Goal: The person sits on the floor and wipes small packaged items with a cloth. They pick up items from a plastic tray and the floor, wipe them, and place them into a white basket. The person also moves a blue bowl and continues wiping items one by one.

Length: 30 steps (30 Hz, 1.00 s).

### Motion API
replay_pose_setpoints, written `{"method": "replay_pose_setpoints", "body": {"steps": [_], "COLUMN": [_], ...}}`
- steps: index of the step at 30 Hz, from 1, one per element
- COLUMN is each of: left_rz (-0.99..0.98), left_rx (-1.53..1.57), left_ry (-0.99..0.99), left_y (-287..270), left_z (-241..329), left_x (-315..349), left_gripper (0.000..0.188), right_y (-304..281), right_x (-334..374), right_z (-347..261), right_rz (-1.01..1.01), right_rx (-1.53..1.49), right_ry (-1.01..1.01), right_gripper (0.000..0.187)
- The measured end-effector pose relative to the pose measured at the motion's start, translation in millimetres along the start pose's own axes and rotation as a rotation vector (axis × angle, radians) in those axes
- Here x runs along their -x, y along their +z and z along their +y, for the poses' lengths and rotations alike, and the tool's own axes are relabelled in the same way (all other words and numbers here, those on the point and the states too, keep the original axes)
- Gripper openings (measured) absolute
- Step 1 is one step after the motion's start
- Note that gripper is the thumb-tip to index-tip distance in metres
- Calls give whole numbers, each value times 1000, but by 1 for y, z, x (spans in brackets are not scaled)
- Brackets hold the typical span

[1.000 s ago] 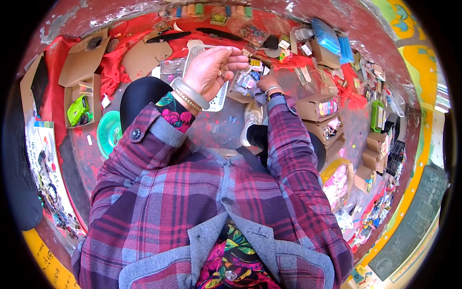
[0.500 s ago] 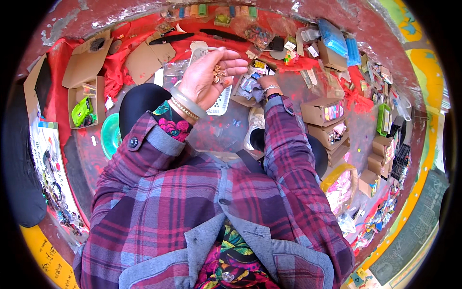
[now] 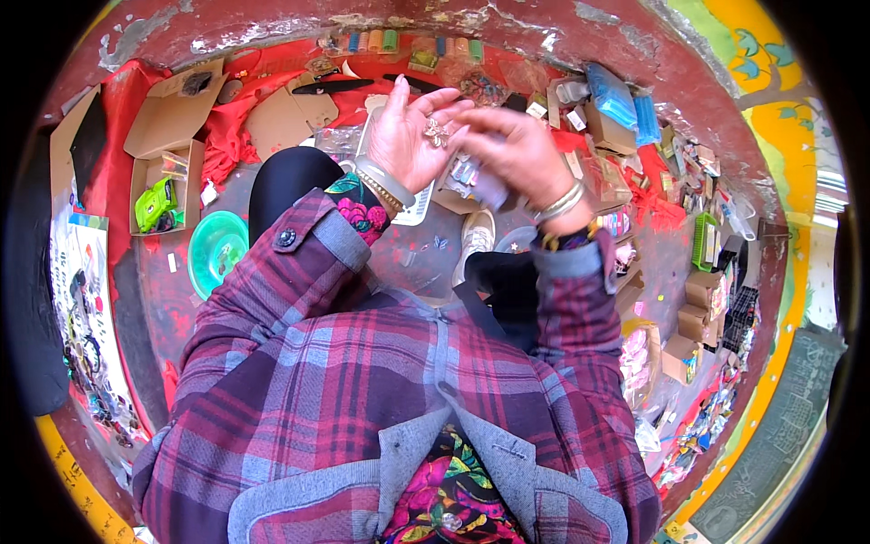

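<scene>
In the head view, small, irregular gold-coloured ornaments [image 3: 436, 133] lie on the upturned left hand [image 3: 406, 145], its fingers spread; at three o'clock, the blurred right hand's [image 3: 524, 152] bent fingers are just beside them, grip unclear.

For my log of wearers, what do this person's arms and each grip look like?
The left grip and right grip are gloveless. Both sleeves are purple-red and grey-blue plaid, ending in grey-blue cuffs. A dark floral inner cuff with pink shows on the left. The left wrist wears a pale bangle and gold bracelet, the right a silvery bangle.
</scene>
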<state>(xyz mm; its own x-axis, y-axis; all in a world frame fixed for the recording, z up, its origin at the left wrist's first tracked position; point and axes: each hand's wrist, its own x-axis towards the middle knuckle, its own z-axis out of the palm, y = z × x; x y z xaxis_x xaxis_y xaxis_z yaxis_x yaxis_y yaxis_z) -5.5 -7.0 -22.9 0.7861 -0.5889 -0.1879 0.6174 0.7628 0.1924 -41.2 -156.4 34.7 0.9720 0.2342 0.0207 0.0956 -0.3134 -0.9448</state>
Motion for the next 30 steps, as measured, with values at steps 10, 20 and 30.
{"method": "replay_pose_setpoints", "body": {"steps": [10,20,30], "left_rz": [-33,35,11], "left_rx": [-223,-509,-653], "left_ry": [-65,-66,-1], "left_y": [11,4,3], "left_z": [-15,-24,-23], "left_x": [1,-1,-2], "left_gripper": [53,20,18], "right_y": [3,-8,-7], "right_x": [20,21,22], "right_z": [41,36,31], "right_rz": [200,248,289], "right_rx": [-703,-741,-598], "right_ry": [326,226,215], "right_gripper": [19,32,28]}}
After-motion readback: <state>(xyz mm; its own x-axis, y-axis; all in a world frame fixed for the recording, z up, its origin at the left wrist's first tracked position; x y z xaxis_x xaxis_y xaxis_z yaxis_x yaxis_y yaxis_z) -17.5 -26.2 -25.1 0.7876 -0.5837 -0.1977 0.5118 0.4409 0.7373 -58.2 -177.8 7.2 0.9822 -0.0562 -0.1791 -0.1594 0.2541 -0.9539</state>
